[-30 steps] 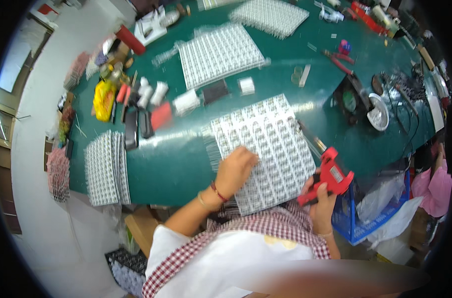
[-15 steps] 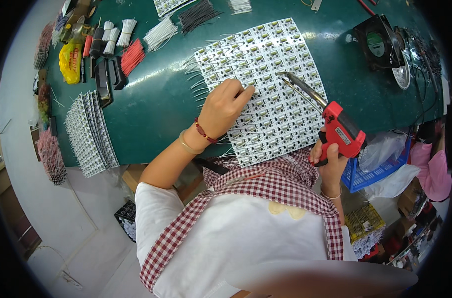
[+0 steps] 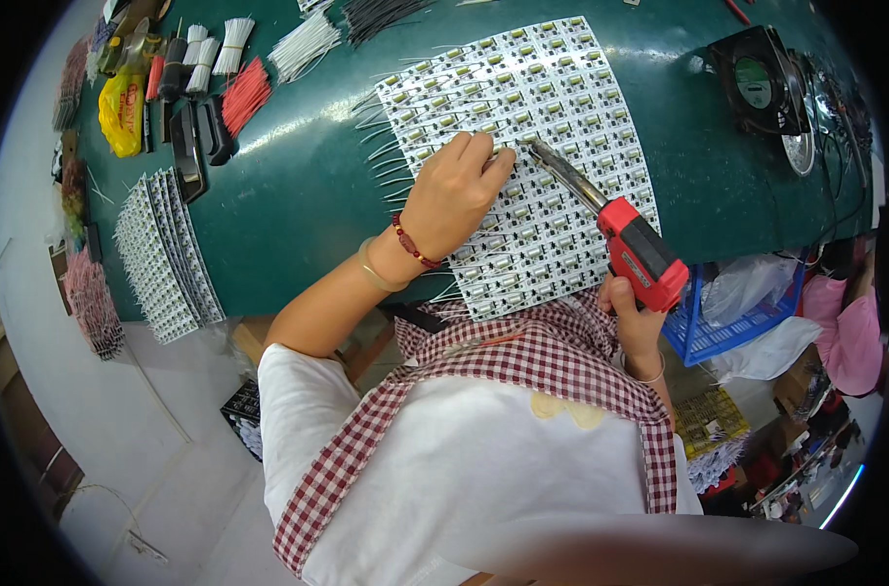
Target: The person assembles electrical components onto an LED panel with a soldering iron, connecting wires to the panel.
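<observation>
- In the head view, the sheet of small circuit boards (image 3: 571,239) lies on the green tabletop (image 3: 308,220) in front of the person, its near edge by the checked apron (image 3: 532,361). Pale wires (image 3: 391,161) stick out past its left side.
- The left hand (image 3: 456,190) rests over the sheet with curled fingers, thumb and forefinger drawn narrow toward the tool tip; whether they pinch a wire, I cannot tell.
- The right hand (image 3: 636,320) is wrapped around the handle of a red-and-black soldering gun (image 3: 642,252). Its metal barrel (image 3: 573,181) slants over the sheet, the tip just beside the left fingertips; contact with a pad is too small to make out.
- The step in hand looks like soldering at one spot among the rows.
- The next move would call for a steady left hand, fingertips clear of the tip, and a small, exact touch from the right.
</observation>
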`<state>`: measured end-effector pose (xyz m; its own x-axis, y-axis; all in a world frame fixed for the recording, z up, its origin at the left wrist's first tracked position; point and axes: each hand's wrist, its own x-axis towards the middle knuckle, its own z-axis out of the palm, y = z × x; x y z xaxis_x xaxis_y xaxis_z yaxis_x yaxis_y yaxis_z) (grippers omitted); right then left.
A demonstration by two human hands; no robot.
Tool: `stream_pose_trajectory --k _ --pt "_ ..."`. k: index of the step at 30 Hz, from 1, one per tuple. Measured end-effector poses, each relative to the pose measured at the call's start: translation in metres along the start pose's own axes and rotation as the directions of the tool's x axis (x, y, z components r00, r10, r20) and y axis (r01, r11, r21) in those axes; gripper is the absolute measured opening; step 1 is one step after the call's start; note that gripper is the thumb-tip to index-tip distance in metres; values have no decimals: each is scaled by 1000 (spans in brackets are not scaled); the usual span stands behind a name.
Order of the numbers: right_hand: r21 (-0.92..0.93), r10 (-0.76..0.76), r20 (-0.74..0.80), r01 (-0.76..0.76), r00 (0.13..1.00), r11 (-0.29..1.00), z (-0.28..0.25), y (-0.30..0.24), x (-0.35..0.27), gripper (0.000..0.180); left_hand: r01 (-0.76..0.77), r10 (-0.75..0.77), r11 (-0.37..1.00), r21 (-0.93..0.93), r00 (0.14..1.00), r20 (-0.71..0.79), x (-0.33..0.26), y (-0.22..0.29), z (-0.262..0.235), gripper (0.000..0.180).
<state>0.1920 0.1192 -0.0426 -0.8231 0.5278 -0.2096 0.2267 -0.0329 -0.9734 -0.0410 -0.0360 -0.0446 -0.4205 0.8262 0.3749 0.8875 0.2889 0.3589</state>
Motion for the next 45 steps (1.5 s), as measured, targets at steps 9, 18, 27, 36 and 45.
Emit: stream_pose_trajectory --k 9,18,27,36,45 --pt "-161 -69 9 70 998 985 -1 2 1 26 -2 2 1000 14 999 -32 -1 2 2 29" --pt "-174 -86 -17 82 996 981 -1 2 -1 24 -20 21 999 26 999 -36 -2 2 2 29" --pt "-61 -60 -8 60 998 996 -1 -12 0 30 -29 30 1000 8 998 -61 -1 2 5 29" --pt "112 47 -18 -44 999 993 -6 -15 -5 55 -27 27 1000 -5 999 -33 0 2 3 29" --pt "100 101 24 -103 995 990 -4 -13 -15 51 -66 64 997 -38 997 -49 -3 -1 1 31"
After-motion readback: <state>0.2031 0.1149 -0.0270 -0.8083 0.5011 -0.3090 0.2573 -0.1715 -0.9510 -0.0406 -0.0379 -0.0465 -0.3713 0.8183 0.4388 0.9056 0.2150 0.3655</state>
